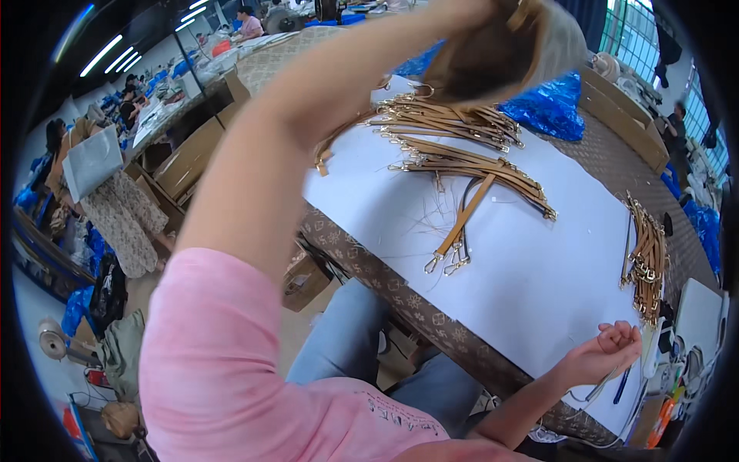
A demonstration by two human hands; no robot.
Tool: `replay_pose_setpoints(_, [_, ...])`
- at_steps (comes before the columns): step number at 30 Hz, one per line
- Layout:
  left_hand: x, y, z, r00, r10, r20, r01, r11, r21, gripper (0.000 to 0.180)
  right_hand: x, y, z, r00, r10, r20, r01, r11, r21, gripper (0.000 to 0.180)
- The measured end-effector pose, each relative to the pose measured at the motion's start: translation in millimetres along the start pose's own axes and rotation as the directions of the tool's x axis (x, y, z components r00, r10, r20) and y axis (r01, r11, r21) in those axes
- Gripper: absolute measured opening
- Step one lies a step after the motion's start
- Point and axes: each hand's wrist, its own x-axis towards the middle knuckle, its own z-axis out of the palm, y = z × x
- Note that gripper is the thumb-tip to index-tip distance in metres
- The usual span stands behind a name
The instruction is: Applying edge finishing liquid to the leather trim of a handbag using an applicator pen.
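My left arm reaches up across the view, and its hand is at the top edge, partly cut off and blurred. Beside it hangs a brown, bag-like thing with a clear plastic-looking edge, smeared by motion; the fingers' grip on it is hidden. Below lie tan leather straps with gold-coloured metal clasps, heaped on a white sheet. A second bunch of straps lies nearer, a few ends pointing toward me. At the right, my right hand has its fingers curled; what they hold, if anything, I cannot make out.
More straps lie along the table's right side. Crumpled blue plastic sits at the back. Cut threads are scattered near the straps. A pen-like dark tool lies below my right hand. A person with a bag stands at the left.
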Motion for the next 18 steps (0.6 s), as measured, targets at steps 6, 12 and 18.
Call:
replay_pose_setpoints(6, [-56.4,44.7,-242.4,0.969,-0.057,-0.242,-0.001,0.973,-0.232,0.044,-7.5,-38.8,2.1,1.000,0.027,-0.010,-0.023,0.958,0.286,0.034])
replay_pose_setpoints(12, [-269.8,66.4,-269.5,0.955,-0.269,-0.126,0.234,0.942,-0.241,0.039,-64.9,-94.6,26.0,0.936,-0.076,0.345,-0.003,0.975,0.222,0.041])
replay_pose_setpoints(18, [-411.2,113.9,-270.0,0.851,-0.523,0.046,0.489,0.756,-0.434,0.051,-171.7,-140.5,51.6,0.420,-0.341,0.841,0.201,0.939,0.280,0.044])
